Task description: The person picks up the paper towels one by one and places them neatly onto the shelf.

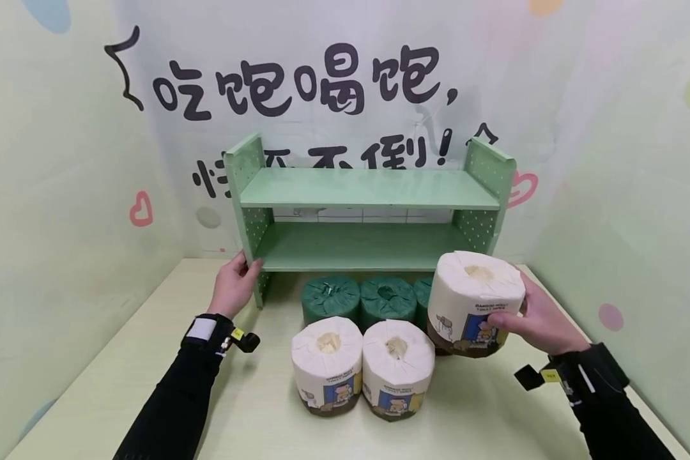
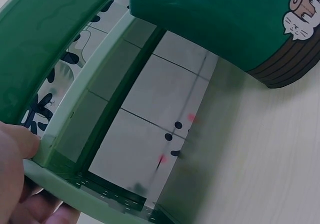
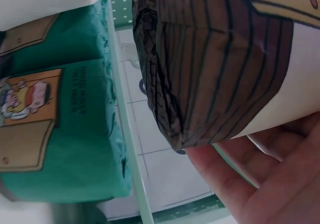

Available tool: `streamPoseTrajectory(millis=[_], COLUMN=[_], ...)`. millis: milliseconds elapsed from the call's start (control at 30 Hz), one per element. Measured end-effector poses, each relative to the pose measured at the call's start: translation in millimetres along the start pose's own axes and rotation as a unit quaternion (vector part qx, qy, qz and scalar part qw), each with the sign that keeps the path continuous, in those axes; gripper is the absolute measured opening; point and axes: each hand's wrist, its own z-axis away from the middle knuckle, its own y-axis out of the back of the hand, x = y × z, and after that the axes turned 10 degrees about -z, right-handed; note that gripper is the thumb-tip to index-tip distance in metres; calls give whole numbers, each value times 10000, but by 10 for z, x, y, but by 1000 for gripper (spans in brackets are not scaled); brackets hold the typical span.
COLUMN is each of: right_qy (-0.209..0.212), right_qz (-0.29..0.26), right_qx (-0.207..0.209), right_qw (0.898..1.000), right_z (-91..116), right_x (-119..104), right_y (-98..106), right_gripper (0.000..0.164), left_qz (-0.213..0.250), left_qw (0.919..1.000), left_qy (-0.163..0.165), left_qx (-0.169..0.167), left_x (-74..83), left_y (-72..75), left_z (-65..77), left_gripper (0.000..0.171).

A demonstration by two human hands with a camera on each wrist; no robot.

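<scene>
My right hand (image 1: 543, 319) grips a white-wrapped toilet roll (image 1: 474, 300) by its right side, holding it in the air in front of the shelf's right end. In the right wrist view the fingers (image 3: 227, 176) lie against its paper, near a crumpled brown end. My left hand (image 1: 234, 286) holds the left side panel of the green shelf rack (image 1: 374, 190). Seen from the left wrist, the thumb (image 2: 20, 140) lies on one side of the panel and the other fingers curl round the opposite side.
Two white-wrapped rolls (image 1: 328, 364) (image 1: 398, 370) stand side by side on the table (image 1: 253, 415). Behind them, green-wrapped rolls (image 1: 330, 297) stand in a row by the rack's bottom; the third (image 1: 423, 295) is partly hidden. Printed walls (image 1: 63, 191) surround the table on the left, back and right.
</scene>
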Motion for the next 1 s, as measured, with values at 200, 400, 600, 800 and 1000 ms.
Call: streamPoseTrajectory(millis=[200,400,600,800,1000], right_qy=[-160,-392,-664,-961,-1168], right_qz=[32,-34,-311,-471,-459], right_qx=[108,182,354,445,684], right_qw=[9998,9991,9967,9933,9897], right_z=[-141,-273,-419,-583,-686], right_x=[-7,17,33,48,137], right_y=[-74,-131,-168,-209,-200], right_gripper=[79,81,81,76,74], left_qz=[12,22,5,-2,-21], left_qw=[10000,10000,10000,10000,10000], left_qy=[-14,0,10,-14,8], left_qx=[48,40,60,98,87], left_x=[-31,-43,-39,-29,-16], left_y=[-15,-12,1,-6,-12], left_z=[-33,-40,-30,-20,-13], left_gripper=[54,55,55,54,55])
